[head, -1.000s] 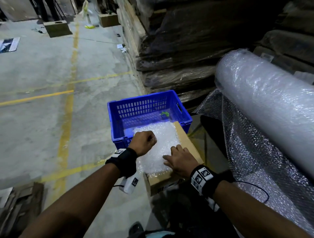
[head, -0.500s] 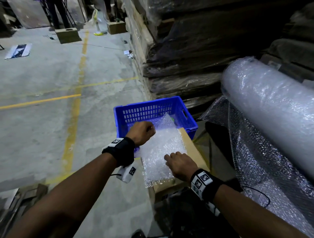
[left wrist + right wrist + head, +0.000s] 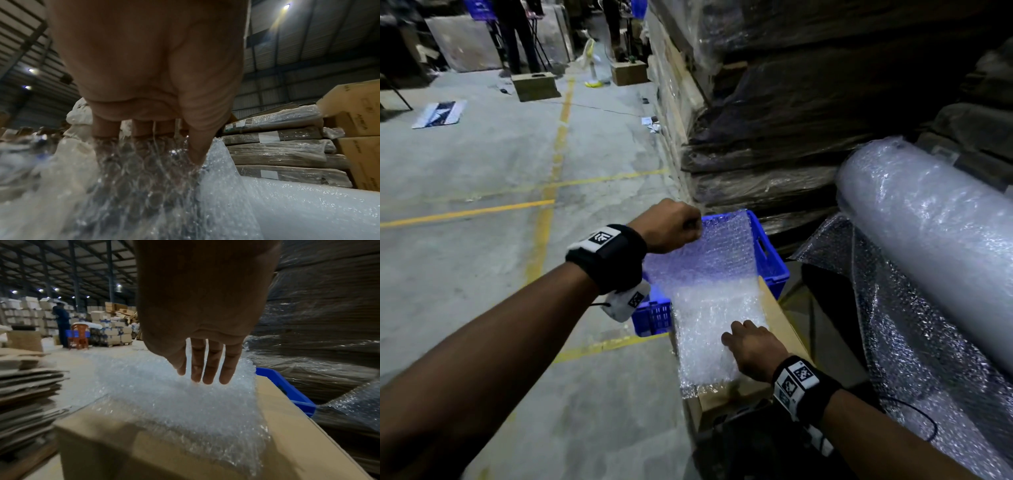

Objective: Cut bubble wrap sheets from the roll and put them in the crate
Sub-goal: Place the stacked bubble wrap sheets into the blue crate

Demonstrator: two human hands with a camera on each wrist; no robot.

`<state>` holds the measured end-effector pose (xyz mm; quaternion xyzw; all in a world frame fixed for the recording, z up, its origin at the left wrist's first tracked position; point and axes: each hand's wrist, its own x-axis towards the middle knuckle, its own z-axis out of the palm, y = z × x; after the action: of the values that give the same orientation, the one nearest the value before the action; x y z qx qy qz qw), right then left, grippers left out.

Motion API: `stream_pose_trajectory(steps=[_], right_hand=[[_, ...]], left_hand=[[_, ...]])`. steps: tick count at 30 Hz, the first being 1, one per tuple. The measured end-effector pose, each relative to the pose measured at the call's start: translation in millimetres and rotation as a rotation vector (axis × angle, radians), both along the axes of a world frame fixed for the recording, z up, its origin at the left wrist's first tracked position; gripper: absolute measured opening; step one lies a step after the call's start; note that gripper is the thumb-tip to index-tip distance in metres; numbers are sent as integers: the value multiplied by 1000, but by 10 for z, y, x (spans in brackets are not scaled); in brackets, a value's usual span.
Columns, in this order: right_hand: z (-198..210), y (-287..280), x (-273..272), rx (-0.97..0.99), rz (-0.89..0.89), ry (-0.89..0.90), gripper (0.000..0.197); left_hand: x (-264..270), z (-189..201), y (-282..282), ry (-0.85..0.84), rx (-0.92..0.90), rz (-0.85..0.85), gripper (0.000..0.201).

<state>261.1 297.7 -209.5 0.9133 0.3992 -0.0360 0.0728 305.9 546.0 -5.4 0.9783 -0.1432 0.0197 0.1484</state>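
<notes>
A cut bubble wrap sheet (image 3: 709, 298) lies on a cardboard box (image 3: 784, 329), its far end lifted over the blue crate (image 3: 774, 263). My left hand (image 3: 671, 228) pinches the sheet's far left corner and holds it up; in the left wrist view my thumb and fingers (image 3: 195, 146) grip the sheet (image 3: 144, 178). My right hand (image 3: 751, 346) lies flat on the near part of the sheet, straight fingers (image 3: 207, 368) pressing the sheet (image 3: 174, 394) onto the box (image 3: 287, 426). The big bubble wrap roll (image 3: 928, 233) rests at the right.
Wrapped dark pallet stacks (image 3: 791, 120) rise behind the crate. Loose bubble wrap (image 3: 928, 359) hangs from the roll at my right. Concrete floor with yellow lines (image 3: 482, 212) spreads to the left. Flattened cardboard (image 3: 26, 394) is stacked left of the box. A person (image 3: 61, 324) stands far off.
My left hand has lifted the sheet's far corner up and away over the crate. The right hand stays flat on the near part of the sheet.
</notes>
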Motion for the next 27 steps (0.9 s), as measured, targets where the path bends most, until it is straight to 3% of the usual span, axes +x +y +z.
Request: stream_pose_trajectory(steps=[2, 4, 8, 11, 12, 15, 17, 18, 24, 27], right_hand=[[79, 27, 32, 70, 12, 32, 17], [225, 34, 119, 144, -107, 49, 18], [573, -90, 401, 422, -359, -15, 23], [723, -231, 667, 753, -454, 20, 4], [757, -261, 752, 909, -447, 73, 7], [938, -236, 1022, 1261, -382, 410, 46], [1084, -141, 1180, 1310, -304, 559, 70], [1164, -91, 1241, 1300, -259, 597, 73], [1369, 125, 1502, 1259, -184, 528, 14], [1229, 131, 1580, 1276, -235, 555, 16]], left_hand=[[47, 131, 22, -17, 21, -21, 9], [86, 237, 42, -31, 30, -42, 11], [156, 359, 81, -36, 21, -60, 11], [216, 385, 98, -45, 16, -69, 10], [237, 394, 99, -51, 15, -75, 10], [335, 430, 89, -67, 2, -102, 11], [400, 455, 72, -54, -19, -109, 11], [430, 471, 58, -48, -27, -114, 11], [501, 388, 1, -83, -8, -27, 18], [313, 180, -68, -434, 74, 185, 45]])
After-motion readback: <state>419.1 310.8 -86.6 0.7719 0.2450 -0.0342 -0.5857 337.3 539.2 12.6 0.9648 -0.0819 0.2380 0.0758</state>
